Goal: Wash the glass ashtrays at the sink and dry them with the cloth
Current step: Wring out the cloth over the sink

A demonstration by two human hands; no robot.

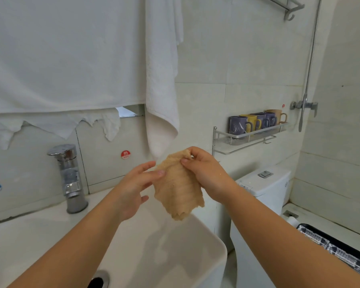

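A beige cloth (pixel 178 188) hangs in the air above the right rim of the white sink (pixel 204 242). My right hand (pixel 204 171) pinches its top edge between thumb and fingers. My left hand (pixel 135 188) reaches in from the left, its straight fingers touching the cloth's left edge. No glass ashtray is visible in the basin. At the lower right a black tray (pixel 341 252) holds several clear glass pieces that look like ashtrays, partly hidden by my right forearm.
A chrome tap (pixel 70 177) stands at the sink's back left. White towels (pixel 160 80) hang on the wall. A wall shelf (pixel 249 136) carries several mugs. A toilet tank (pixel 264 183) sits right of the sink. Shower fittings (pixel 304 104) lie far right.
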